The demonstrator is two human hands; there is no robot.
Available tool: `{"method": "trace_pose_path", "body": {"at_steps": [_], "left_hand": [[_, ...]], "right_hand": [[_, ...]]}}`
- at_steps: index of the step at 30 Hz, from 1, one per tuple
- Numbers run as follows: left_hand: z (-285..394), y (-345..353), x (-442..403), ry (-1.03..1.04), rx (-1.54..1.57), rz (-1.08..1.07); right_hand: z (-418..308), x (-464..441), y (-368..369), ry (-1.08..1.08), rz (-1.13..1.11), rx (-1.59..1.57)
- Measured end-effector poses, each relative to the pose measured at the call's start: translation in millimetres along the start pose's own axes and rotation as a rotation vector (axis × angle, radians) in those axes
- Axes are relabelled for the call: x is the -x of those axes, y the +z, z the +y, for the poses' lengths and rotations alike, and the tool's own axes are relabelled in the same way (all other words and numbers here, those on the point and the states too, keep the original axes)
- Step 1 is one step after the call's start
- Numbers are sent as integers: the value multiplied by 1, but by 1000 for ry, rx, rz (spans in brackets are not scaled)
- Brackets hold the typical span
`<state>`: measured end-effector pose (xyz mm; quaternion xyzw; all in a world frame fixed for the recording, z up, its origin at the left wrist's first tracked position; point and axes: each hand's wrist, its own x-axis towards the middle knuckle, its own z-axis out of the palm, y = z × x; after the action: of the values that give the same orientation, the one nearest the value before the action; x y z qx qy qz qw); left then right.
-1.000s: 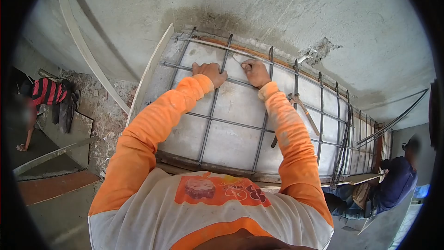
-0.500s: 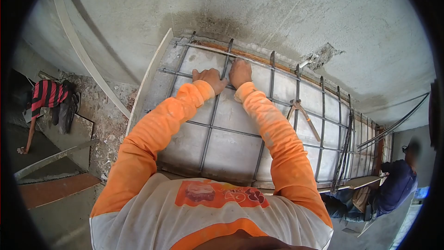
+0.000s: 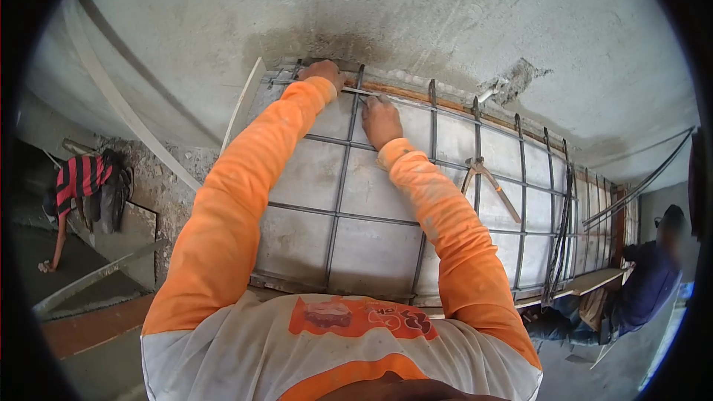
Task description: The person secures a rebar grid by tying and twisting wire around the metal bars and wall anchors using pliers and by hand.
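A grid of steel rebar lies over pale panels in front of me. At its far left corner my left hand is closed over the far lengthwise bar, its fingertips mostly hidden. My right hand is also closed, just right of a crosswise bar and below that far bar. What its fingers hold, if anything, is too small to make out. A pair of pincers with worn handles rests on the grid to the right of my right forearm.
A rough grey wall rises behind the grid, with a pipe stub sticking out. A board edges the left end. Dark wires hang over the right part. One person sits at right; another bends down at left.
My left hand has moved away from me and left, from the middle of the grid to its far corner bar. My right hand has shifted slightly nearer. The pincers lie as before.
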<state>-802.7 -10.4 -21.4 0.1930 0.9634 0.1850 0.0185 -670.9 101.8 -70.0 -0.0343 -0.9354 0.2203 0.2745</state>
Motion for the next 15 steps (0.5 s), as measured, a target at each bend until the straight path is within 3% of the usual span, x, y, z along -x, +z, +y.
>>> {"method": "trace_pose_path", "body": {"at_steps": [2,9,12,14,15], "left_hand": [[8,5,-11,-96,-1,-214],[5,36,-35,-80,30,-223],[11,37,-15,-73,191,-61],[15,34,0,-36,255,80],[14,38,4,1,259,157]], "right_hand": [[-2,-1,2,52,-57,63],[-6,-3,2,120,-71,147],[-8,-9,0,154,-60,116],[-2,-8,-8,31,-179,333],[0,-7,-9,-52,-90,492]]}}
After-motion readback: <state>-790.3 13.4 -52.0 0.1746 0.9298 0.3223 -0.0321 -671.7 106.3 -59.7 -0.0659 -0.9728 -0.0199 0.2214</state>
